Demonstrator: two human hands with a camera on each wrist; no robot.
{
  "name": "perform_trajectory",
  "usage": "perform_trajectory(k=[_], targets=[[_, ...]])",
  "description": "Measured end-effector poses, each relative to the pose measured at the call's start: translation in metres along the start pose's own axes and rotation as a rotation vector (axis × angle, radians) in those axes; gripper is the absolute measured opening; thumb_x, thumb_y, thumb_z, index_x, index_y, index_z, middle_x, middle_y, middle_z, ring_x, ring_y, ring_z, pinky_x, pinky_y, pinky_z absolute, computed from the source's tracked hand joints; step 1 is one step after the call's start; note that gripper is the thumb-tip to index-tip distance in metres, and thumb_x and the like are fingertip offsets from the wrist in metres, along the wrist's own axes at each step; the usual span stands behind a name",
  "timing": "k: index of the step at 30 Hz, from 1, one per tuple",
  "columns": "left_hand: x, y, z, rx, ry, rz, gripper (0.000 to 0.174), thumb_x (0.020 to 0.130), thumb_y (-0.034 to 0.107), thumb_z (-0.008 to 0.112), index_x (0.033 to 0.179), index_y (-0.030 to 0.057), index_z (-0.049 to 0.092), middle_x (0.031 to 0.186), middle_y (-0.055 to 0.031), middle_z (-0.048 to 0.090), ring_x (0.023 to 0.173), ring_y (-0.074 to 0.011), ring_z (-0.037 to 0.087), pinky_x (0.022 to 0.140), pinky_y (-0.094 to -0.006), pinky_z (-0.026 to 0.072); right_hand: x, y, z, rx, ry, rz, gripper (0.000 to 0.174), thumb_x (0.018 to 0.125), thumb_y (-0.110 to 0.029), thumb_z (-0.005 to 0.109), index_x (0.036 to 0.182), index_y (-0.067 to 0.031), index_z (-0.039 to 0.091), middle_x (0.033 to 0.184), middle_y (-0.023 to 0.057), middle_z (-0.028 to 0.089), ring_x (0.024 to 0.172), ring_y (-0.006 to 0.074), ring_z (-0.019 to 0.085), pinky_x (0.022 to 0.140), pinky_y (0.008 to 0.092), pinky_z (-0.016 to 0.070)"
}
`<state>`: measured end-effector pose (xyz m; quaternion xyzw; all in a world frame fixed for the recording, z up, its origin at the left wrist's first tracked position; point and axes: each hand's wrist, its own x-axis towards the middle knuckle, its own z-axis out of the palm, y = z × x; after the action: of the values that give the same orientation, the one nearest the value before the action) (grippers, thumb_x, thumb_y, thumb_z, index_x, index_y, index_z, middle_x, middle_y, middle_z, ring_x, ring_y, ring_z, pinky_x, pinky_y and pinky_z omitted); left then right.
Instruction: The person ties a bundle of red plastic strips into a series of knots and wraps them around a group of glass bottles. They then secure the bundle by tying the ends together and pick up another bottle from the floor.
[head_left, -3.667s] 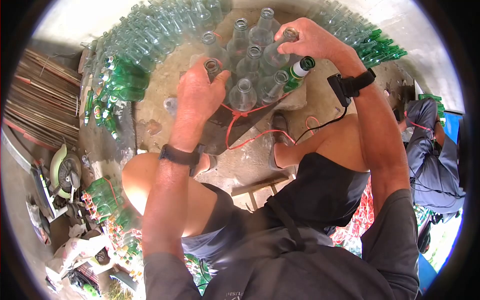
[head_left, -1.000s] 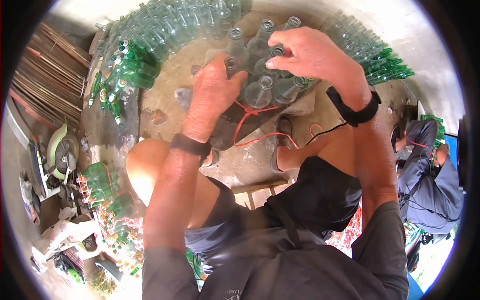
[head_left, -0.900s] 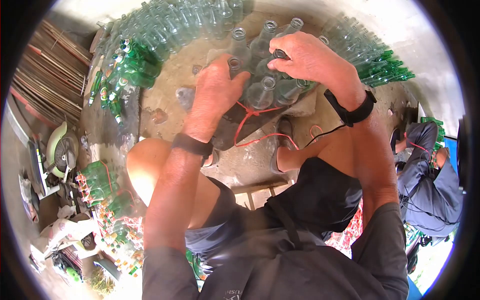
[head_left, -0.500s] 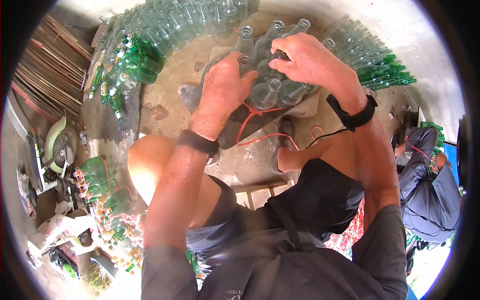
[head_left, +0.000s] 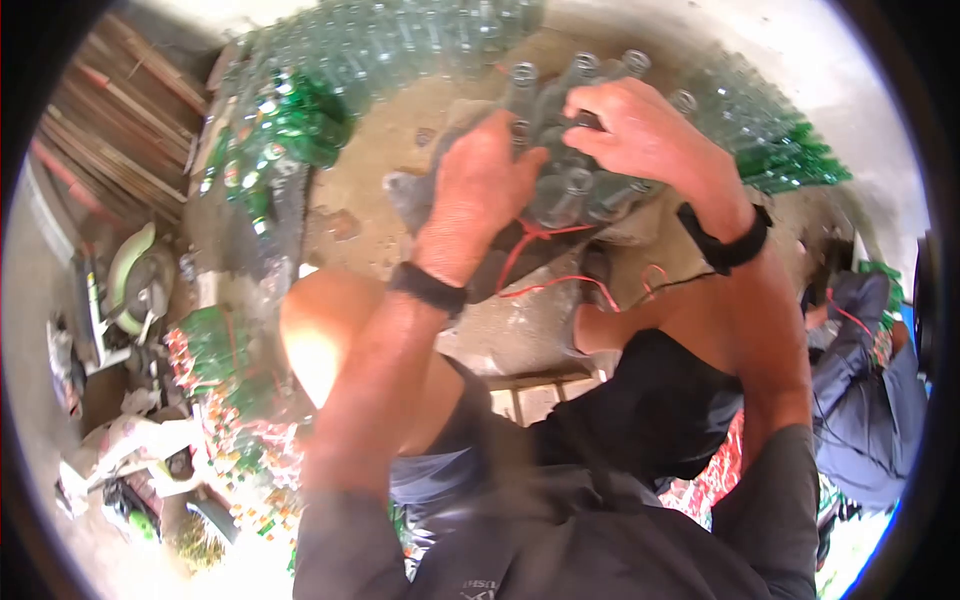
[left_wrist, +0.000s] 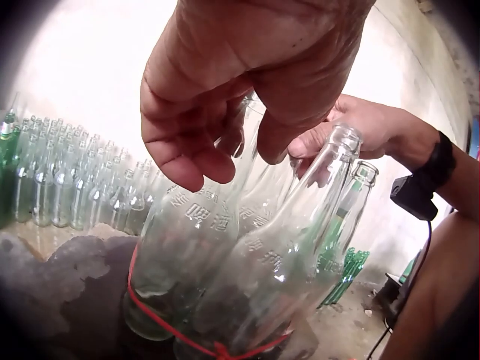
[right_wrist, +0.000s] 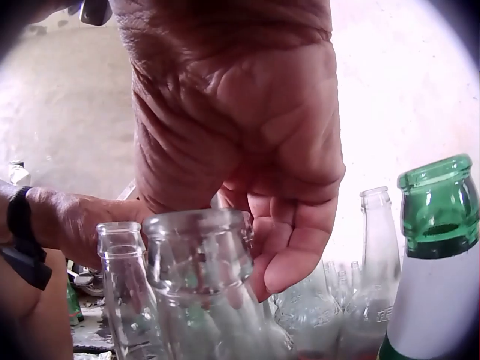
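Observation:
A bundle of clear glass bottles (head_left: pixel 560 200) stands upright, and a red string (left_wrist: pixel 172 330) circles it low down, with its knot on the near side. My left hand (head_left: pixel 478 195) grips the neck of the left-hand bottle (head_left: pixel 519 130), fingers and thumb curled around it. Over the middle of the bundle, my right hand (head_left: pixel 640 125) holds another bottle (head_left: pixel 586 120) near its mouth between thumb and fingers. In the right wrist view, a green bottle with a white label (right_wrist: pixel 435 300) stands at the right; clear bottle mouths (right_wrist: pixel 196 223) are closest to the camera.
Rows of clear bottles (head_left: pixel 420 40) stand at the back left, beside green bottles (head_left: pixel 315 120). More green bottles (head_left: pixel 790 160) lie at the back right. Wooden strips (head_left: pixel 110 130) are stacked far left. A second person's leg (head_left: pixel 850 370) shows at right.
My right hand has left the outer right bottle and come to the middle one. My left hand keeps its bottle. The whole view has shifted, setting the bundle further right in the picture.

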<state>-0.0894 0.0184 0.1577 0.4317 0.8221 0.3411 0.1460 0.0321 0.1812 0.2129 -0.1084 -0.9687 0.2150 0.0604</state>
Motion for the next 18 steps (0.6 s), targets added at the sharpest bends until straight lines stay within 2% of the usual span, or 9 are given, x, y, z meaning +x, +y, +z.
perform_trajectory(k=[1, 3, 5, 6, 8, 11, 14, 18], targets=[[-0.001, -0.002, 0.001, -0.001, 0.032, 0.045, 0.041, 0.082, 0.028, 0.075, 0.113, 0.0026, 0.064, 0.097, -0.0231, 0.07, 0.096, -0.0413, 0.067, 0.081, -0.0465, 0.0534, -0.001, 0.0, -0.001, -0.005, 0.004, 0.005, 0.026, 0.082, -0.019, 0.067, 0.093, 0.0045, 0.065, 0.079, 0.0251, 0.064, 0.079, 0.0435, 0.063, 0.071, 0.0482, 0.0495], [-0.003, 0.003, -0.004, 0.011, 0.023, 0.019, 0.042, 0.082, 0.028, 0.076, 0.113, 0.0024, 0.064, 0.098, -0.0228, 0.07, 0.096, -0.0412, 0.067, 0.081, -0.0464, 0.0535, -0.001, -0.005, -0.003, 0.0, 0.017, -0.003, 0.027, 0.082, -0.019, 0.068, 0.092, 0.0046, 0.064, 0.077, 0.0246, 0.064, 0.076, 0.0431, 0.062, 0.069, 0.0477, 0.0493], [-0.003, 0.005, -0.005, -0.026, -0.007, -0.003, 0.042, 0.081, 0.027, 0.077, 0.112, 0.0021, 0.064, 0.099, -0.0211, 0.07, 0.095, -0.04, 0.068, 0.081, -0.0456, 0.0537, -0.001, -0.008, -0.007, 0.057, -0.033, 0.102, 0.026, 0.08, -0.019, 0.07, 0.091, 0.0045, 0.064, 0.077, 0.0231, 0.064, 0.073, 0.0426, 0.061, 0.067, 0.0455, 0.0491], [-0.002, 0.003, -0.005, -0.021, 0.002, -0.004, 0.042, 0.081, 0.027, 0.077, 0.112, 0.0021, 0.064, 0.099, -0.0211, 0.07, 0.095, -0.04, 0.068, 0.081, -0.0456, 0.0537, 0.0, -0.008, -0.008, 0.057, -0.029, 0.093, 0.026, 0.08, -0.019, 0.07, 0.091, 0.0045, 0.064, 0.077, 0.0231, 0.064, 0.073, 0.0426, 0.061, 0.067, 0.0455, 0.0491], [-0.002, 0.002, -0.005, -0.059, -0.019, 0.022, 0.043, 0.081, 0.025, 0.079, 0.114, 0.002, 0.063, 0.102, -0.0199, 0.07, 0.095, -0.0382, 0.068, 0.081, -0.0444, 0.0538, 0.0, -0.006, -0.009, 0.043, -0.11, 0.159, 0.031, 0.08, -0.021, 0.072, 0.096, 0.0048, 0.065, 0.078, 0.0237, 0.064, 0.073, 0.0405, 0.063, 0.067, 0.0434, 0.0495], [-0.004, 0.002, -0.009, -0.092, -0.027, 0.04, 0.045, 0.079, 0.024, 0.08, 0.116, 0.0023, 0.063, 0.105, -0.0195, 0.07, 0.097, -0.0372, 0.068, 0.083, -0.0436, 0.0538, -0.005, -0.006, -0.008, 0.132, -0.047, 0.153, 0.038, 0.08, -0.022, 0.074, 0.105, 0.0057, 0.064, 0.078, 0.0247, 0.064, 0.074, 0.0379, 0.065, 0.067, 0.0428, 0.0498], [-0.005, 0.003, -0.012, -0.084, -0.019, 0.066, 0.049, 0.078, 0.023, 0.081, 0.119, 0.0021, 0.062, 0.108, -0.0203, 0.069, 0.101, -0.037, 0.067, 0.086, -0.0434, 0.0532, -0.004, -0.011, -0.015, 0.096, -0.099, 0.175, 0.046, 0.08, -0.025, 0.075, 0.112, 0.0065, 0.062, 0.079, 0.025, 0.065, 0.075, 0.0357, 0.067, 0.067, 0.0427, 0.0502], [-0.006, -0.001, -0.016, -0.069, -0.058, 0.054, 0.052, 0.077, 0.019, 0.08, 0.122, 0.0012, 0.06, 0.111, -0.0212, 0.068, 0.104, -0.0373, 0.066, 0.089, -0.0435, 0.0522, -0.007, -0.009, -0.015, 0.135, -0.048, 0.141, 0.047, 0.079, -0.026, 0.077, 0.112, 0.0059, 0.062, 0.077, 0.0221, 0.066, 0.069, 0.0327, 0.065, 0.063, 0.0416, 0.0491]])
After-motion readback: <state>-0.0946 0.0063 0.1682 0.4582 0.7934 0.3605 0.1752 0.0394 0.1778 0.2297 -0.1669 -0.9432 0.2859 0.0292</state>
